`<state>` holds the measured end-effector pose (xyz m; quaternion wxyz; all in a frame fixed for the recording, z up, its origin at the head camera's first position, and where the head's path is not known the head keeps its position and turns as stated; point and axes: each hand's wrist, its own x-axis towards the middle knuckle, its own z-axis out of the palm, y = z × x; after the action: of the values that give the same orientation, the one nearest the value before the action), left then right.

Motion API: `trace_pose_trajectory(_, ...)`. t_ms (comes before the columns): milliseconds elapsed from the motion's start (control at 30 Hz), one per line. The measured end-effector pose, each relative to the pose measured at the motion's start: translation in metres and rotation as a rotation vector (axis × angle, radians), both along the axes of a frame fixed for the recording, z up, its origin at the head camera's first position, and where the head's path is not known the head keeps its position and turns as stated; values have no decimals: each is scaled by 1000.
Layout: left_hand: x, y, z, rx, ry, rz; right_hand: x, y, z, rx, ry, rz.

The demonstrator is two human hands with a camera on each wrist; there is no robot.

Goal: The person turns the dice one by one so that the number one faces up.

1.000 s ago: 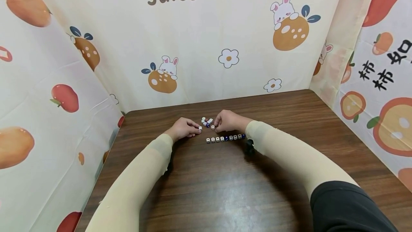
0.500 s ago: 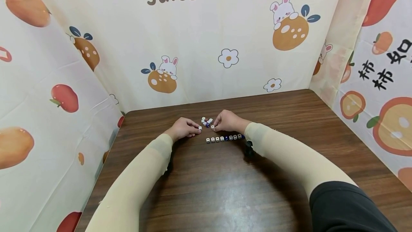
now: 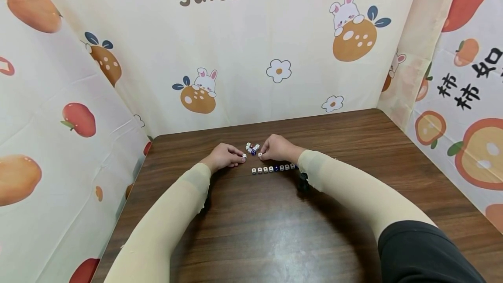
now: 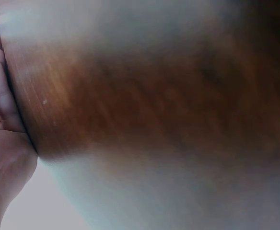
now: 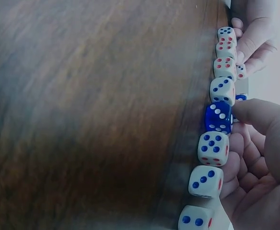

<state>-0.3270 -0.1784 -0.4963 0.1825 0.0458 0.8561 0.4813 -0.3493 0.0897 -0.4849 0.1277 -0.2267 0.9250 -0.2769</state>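
In the head view, my left hand (image 3: 225, 157) pinches a white die (image 3: 244, 156) between thumb and fingertips, low over the table. Facing it, my right hand (image 3: 278, 148) holds another white die (image 3: 260, 155) at its fingertips. A small cluster of white, blue and red dice (image 3: 253, 149) lies just beyond and between the hands. Nearer to me runs a straight row of mostly white dice (image 3: 265, 170) with a blue die (image 5: 219, 117) among them. The right wrist view shows my right thumb and curled fingers behind this row; the die they hold is hidden there.
The brown wooden table (image 3: 251, 222) carries all the dice. Fruit-printed cloth (image 3: 251, 95) hangs along its back and both sides. My right forearm passes over the right end of the row and partly covers it.
My right hand has shifted slightly left, and its fingertips have come to the die there, whose visible face looks whiter than before. The left hand has stayed put with its die.
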Motion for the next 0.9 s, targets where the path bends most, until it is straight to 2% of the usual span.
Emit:
trace_pose_trajectory(567,0,0,0,7,0,-2,7,-14,5,-49,-63,179)
trace_pose_trajectory(900,-1,-1,0,4,2,-9,7,-17,3,-29,-66,194)
